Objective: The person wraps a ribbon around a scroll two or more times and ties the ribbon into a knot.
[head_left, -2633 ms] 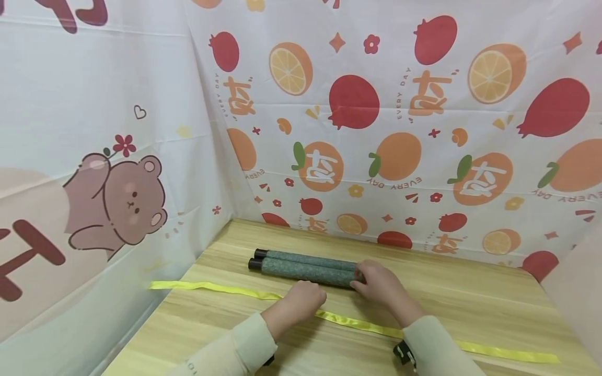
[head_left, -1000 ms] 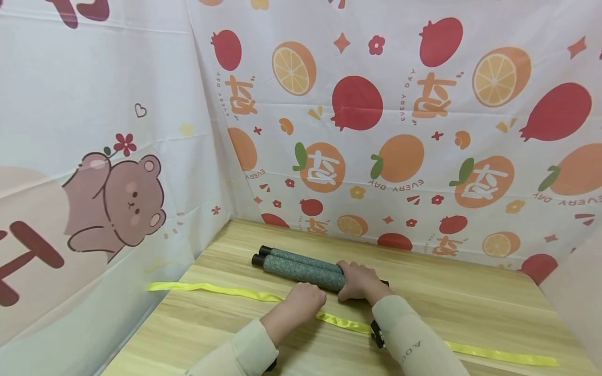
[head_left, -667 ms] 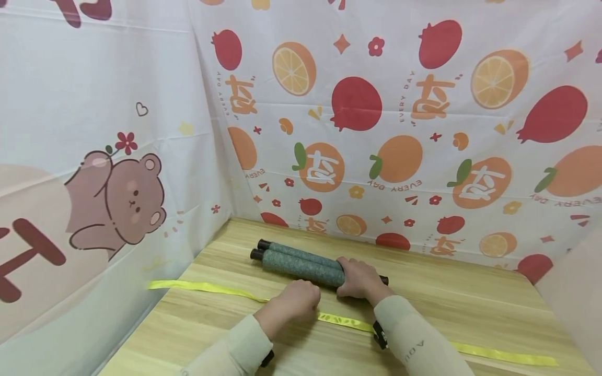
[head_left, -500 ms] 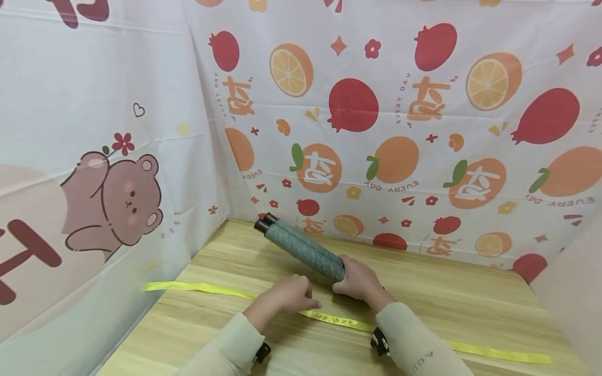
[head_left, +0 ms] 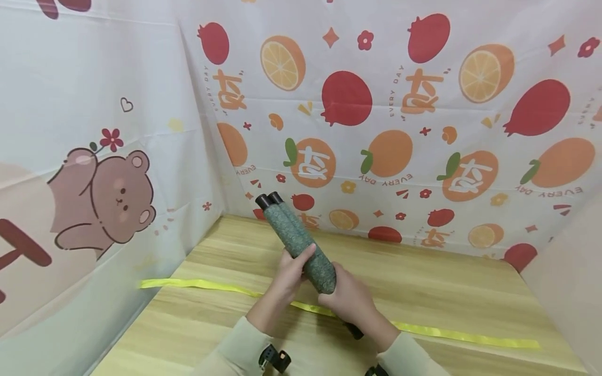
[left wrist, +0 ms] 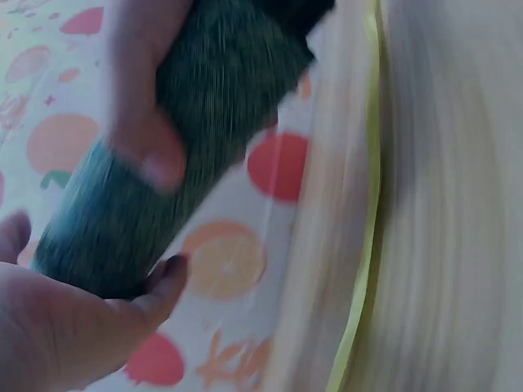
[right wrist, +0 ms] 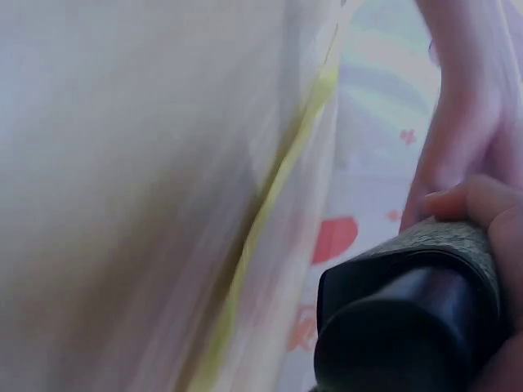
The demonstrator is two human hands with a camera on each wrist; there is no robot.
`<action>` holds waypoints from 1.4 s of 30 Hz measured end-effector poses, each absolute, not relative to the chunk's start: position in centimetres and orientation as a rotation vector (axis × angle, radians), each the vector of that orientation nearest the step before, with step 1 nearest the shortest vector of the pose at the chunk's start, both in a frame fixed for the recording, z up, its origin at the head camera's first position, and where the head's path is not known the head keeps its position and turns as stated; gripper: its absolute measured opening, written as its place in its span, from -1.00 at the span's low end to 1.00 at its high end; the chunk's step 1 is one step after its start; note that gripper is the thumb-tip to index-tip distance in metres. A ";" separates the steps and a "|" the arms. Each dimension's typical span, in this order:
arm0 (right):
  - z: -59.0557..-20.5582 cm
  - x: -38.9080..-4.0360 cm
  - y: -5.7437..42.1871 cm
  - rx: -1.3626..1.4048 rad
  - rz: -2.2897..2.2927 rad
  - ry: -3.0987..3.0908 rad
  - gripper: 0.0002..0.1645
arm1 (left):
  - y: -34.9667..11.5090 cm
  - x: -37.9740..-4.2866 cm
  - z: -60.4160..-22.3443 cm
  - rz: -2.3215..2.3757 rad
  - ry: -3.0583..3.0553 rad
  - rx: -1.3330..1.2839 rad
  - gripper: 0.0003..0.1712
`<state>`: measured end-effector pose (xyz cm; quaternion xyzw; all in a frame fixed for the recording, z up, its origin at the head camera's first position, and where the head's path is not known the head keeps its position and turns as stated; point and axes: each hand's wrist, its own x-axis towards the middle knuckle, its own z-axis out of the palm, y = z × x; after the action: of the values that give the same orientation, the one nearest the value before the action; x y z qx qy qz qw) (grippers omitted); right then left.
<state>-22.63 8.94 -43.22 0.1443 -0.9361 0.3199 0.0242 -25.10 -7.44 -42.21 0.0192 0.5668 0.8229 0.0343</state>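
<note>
A green patterned scroll, rolled onto two rods with black ends, is held tilted above the table, its far end pointing up and left. My right hand grips it near the lower end, where a black rod end sticks out in the right wrist view. Farther up the roll, my left hand holds it with the thumb across the front and fingers behind. The left wrist view shows both hands around the scroll, blurred by motion. Below them a yellow ribbon stretches across the table.
The wood-grain table meets a fruit-print cloth at the back. A bear-print cloth hangs at the left, with the ribbon's left end near it. A pale wall stands at the right.
My right hand has lifted the scroll off the table, and its left end has swung upward. My left hand has risen from beside the ribbon, opened, and taken hold of the scroll.
</note>
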 end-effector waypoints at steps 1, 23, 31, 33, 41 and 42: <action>-43.2 -22.2 8.7 0.466 0.991 -2.878 -0.17 | -7.1 -25.2 -42.3 2.591 1.699 0.021 -0.25; -46.2 -15.5 12.1 0.623 3.029 -2.221 -0.21 | -5.8 -25.3 -43.7 2.476 1.342 0.187 -0.33; -47.5 -13.7 12.2 0.664 2.992 -2.172 0.04 | -5.0 -25.1 -44.6 2.378 1.409 0.192 -0.28; -47.9 -13.7 12.4 0.611 2.800 -2.307 0.14 | -4.7 -25.1 -44.9 2.366 1.426 0.176 -0.30; -49.4 -13.4 12.7 0.644 2.432 -2.486 0.33 | -3.9 -25.0 -45.9 2.309 1.447 0.154 -0.34; -49.4 -13.3 12.8 0.644 2.470 -2.462 0.34 | -3.9 -25.0 -45.9 2.311 1.441 0.157 -0.33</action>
<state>-13.31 12.79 -49.40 0.1778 -0.6800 0.6824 -0.2010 -24.98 -3.85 -45.90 0.0565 0.5169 0.8292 0.2052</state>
